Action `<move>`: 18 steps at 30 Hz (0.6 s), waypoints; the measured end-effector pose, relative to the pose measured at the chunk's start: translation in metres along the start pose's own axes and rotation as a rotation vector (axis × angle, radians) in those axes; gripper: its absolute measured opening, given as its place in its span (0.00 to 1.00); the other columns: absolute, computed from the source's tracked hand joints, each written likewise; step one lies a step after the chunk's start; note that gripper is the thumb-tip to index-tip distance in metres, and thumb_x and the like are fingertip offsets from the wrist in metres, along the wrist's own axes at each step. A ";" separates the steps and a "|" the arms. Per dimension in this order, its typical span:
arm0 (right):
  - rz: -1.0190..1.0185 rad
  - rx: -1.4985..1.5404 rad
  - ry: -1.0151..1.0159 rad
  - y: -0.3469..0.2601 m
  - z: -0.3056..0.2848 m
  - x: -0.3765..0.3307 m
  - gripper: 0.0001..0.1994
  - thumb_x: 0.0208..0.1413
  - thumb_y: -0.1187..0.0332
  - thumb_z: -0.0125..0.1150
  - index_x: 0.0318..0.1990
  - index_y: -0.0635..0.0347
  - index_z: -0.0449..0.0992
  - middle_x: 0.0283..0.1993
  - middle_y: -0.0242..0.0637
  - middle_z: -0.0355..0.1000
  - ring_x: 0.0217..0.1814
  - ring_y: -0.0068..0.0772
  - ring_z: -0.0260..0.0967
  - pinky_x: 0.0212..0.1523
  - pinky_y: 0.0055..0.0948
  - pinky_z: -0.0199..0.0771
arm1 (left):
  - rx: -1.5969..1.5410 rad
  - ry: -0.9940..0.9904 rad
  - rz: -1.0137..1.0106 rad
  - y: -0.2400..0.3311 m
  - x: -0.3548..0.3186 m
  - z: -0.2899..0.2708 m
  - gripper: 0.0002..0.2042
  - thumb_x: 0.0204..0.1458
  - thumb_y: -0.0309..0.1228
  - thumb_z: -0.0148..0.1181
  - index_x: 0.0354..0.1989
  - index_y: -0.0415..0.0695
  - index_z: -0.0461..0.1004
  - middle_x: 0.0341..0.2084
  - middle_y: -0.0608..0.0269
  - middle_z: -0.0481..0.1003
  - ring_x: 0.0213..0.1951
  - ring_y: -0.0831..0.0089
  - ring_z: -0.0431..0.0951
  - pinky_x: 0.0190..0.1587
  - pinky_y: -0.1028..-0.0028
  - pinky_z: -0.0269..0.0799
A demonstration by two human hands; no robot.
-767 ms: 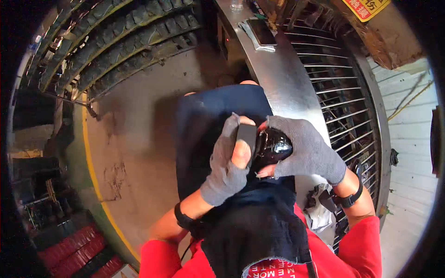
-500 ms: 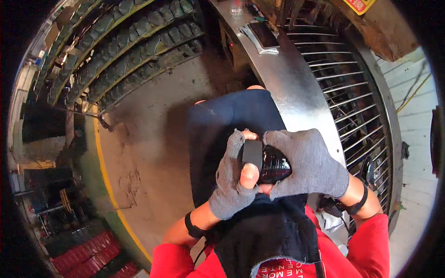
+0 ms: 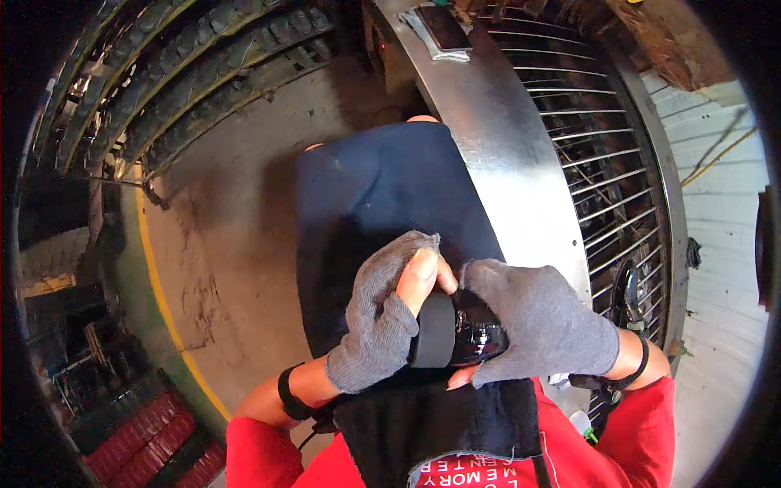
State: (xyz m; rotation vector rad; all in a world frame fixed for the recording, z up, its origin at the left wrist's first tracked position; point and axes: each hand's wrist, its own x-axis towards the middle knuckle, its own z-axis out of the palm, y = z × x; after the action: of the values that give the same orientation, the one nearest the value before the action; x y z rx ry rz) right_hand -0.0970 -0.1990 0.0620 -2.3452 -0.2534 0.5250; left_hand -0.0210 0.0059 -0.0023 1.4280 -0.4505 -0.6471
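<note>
A glossy black shoe (image 3: 478, 332) with a matte black heel or sole end (image 3: 434, 332) is held over my lap, above the dark apron (image 3: 390, 187). My right hand (image 3: 541, 325), in a grey glove with bare fingertips, wraps round the shiny part. On the matte end's left side, my left hand (image 3: 382, 313), gloved the same way, is closed, its bare thumb and a fingertip at the upper edge. The left palm and the far side of the shoe are hidden.
To my right runs a metal counter (image 3: 488, 122) beside a barred rack (image 3: 602, 179), with a shiny black shoe (image 3: 626, 293) on it. A phone (image 3: 443, 28) lies on a cloth at the far end. Shelves (image 3: 203, 81) of dark footwear-like shapes stand far left.
Both hands and the shoe have shifted closer to me. My left hand has slid upward along the matte end, its thumb now at the upper edge. The view has tilted slightly.
</note>
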 end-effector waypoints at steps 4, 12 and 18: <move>-0.105 -0.111 -0.030 0.003 0.009 -0.005 0.45 0.41 0.28 0.71 0.49 0.65 0.72 0.41 0.50 0.73 0.39 0.54 0.78 0.34 0.47 0.79 | -0.256 0.033 -0.122 0.009 -0.004 0.014 0.21 0.73 0.36 0.46 0.26 0.38 0.69 0.25 0.61 0.71 0.33 0.70 0.72 0.45 0.69 0.69; -0.348 -0.215 0.094 -0.003 0.016 -0.007 0.43 0.47 0.27 0.65 0.45 0.68 0.76 0.37 0.53 0.74 0.30 0.50 0.75 0.24 0.42 0.76 | -0.307 -0.076 0.119 -0.018 -0.024 0.017 0.20 0.76 0.41 0.41 0.36 0.39 0.70 0.36 0.59 0.74 0.34 0.70 0.74 0.42 0.67 0.69; -0.372 -0.221 0.122 -0.002 0.009 0.012 0.47 0.47 0.22 0.62 0.39 0.71 0.76 0.25 0.46 0.69 0.22 0.48 0.72 0.21 0.43 0.70 | -0.011 -0.287 0.325 -0.023 0.025 -0.007 0.18 0.70 0.45 0.46 0.42 0.41 0.72 0.34 0.60 0.70 0.38 0.64 0.72 0.50 0.67 0.69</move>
State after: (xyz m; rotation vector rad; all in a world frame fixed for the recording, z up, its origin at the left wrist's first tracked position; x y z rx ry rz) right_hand -0.0904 -0.1878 0.0538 -2.4481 -0.7039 0.1790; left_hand -0.0012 -0.0056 -0.0278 1.2193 -0.8834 -0.5886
